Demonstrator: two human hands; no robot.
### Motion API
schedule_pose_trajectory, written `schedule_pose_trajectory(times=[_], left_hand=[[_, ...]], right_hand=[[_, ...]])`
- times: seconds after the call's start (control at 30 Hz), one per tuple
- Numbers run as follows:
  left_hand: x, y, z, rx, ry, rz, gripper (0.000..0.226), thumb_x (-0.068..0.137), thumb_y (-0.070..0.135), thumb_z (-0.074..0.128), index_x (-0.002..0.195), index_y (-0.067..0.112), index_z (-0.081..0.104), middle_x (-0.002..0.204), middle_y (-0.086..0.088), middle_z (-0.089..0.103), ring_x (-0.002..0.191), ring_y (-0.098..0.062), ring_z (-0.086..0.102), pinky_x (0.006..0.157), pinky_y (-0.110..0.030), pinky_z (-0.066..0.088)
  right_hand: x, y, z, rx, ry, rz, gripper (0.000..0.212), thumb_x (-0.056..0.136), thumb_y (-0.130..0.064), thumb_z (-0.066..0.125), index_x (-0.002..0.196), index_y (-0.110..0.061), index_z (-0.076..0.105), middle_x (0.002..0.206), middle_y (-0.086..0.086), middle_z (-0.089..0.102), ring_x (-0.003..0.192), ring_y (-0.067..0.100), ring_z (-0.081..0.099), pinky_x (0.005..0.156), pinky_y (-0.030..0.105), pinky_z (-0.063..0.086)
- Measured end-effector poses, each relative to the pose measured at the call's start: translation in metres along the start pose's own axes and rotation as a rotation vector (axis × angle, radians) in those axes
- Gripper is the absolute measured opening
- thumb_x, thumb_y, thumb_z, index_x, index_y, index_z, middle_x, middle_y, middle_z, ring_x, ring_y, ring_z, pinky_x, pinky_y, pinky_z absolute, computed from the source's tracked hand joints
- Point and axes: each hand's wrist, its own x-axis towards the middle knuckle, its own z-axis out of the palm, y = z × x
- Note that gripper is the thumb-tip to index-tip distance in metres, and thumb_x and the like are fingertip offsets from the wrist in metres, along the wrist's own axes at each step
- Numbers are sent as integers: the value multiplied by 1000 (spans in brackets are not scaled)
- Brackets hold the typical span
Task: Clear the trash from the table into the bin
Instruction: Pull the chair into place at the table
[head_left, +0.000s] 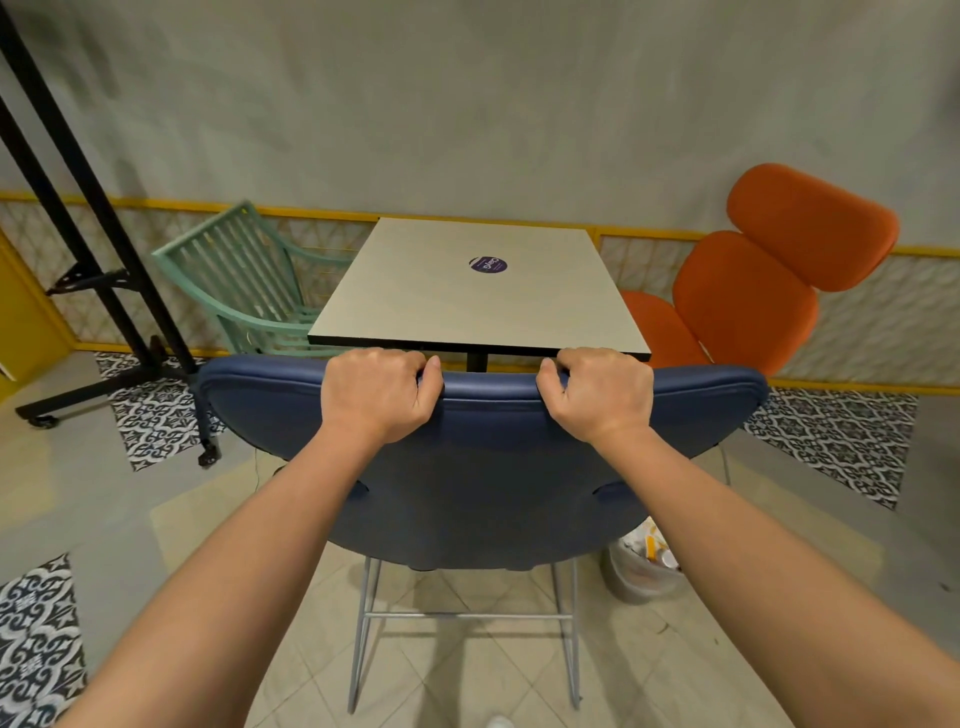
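Both forearms reach forward. Left hand (382, 395) and right hand (597, 395) each grip the top rim of the blue chair (483, 467), fingers curled over the backrest. Chair stands at the near edge of the table (415, 312); two-handed hold probably meant for sliding it. Tabletop shows only a round purple sticker (488, 264) toward the far edge; its white lettering is turned away and unreadable. Bin (631, 582) sits on the floor below the near right corner, with trash (655, 545) inside. Clearing looks done.
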Motion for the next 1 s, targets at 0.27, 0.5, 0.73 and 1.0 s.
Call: schedule_pose_trajectory(times=[0.27, 0.5, 0.73, 1.0], left_hand=[[30, -4, 28, 13, 27, -22, 50, 85, 36, 34, 45, 14, 56, 38, -2, 50, 33, -26, 44, 49, -12, 5], [53, -7, 50, 15, 58, -40, 50, 84, 36, 34, 43, 14, 54, 35, -1, 47, 35, -20, 25, 50, -12, 4], [76, -18, 72, 35, 55, -30, 51, 85, 37, 33, 45, 15, 55, 37, -1, 50, 33, -24, 38, 50, -13, 4], [96, -28, 91, 17, 51, -24, 51, 86, 36, 33, 45, 15, 54, 37, -1, 49, 34, -25, 42, 49, -13, 4]], right_hand=[[33, 9, 26, 12, -20, -5, 55, 83, -47, 27, 69, -13, 68, 62, 6, 65, 55, 22, 50, 47, 16, 13], [57, 17, 49, 27, 26, 12, 60, 80, -49, 20, 62, -13, 65, 55, 5, 60, 52, 26, 53, 47, 16, 13], [82, 16, 68, 35, 43, 21, 57, 81, -47, 24, 58, -13, 63, 51, 5, 58, 47, 19, 39, 47, 16, 10], [105, 18, 86, 41, 52, 9, 60, 81, -48, 21, 61, -12, 65, 54, 5, 60, 50, 19, 40, 48, 17, 10]])
